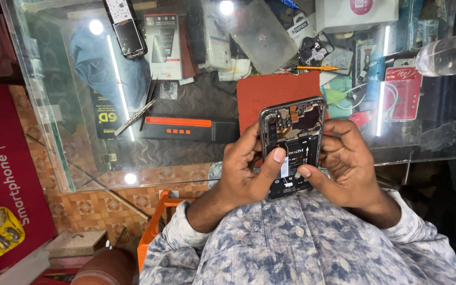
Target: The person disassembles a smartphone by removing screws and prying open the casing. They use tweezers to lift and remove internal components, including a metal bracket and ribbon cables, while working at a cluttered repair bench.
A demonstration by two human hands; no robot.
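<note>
Both hands grip an opened phone [292, 142] with its back cover off, held above the near edge of the glass bench [186, 153]. The left hand [246, 169] wraps its left side, thumb pressed on the battery; the right hand [344, 163] clasps the right side, thumb beside it. A red mat [270, 92] lies behind, tweezers [135, 116] farther left.

Tweezers [135, 116], orange screwdriver [316, 68], red mat [259, 95] (on glass counter [80, 153])
</note>
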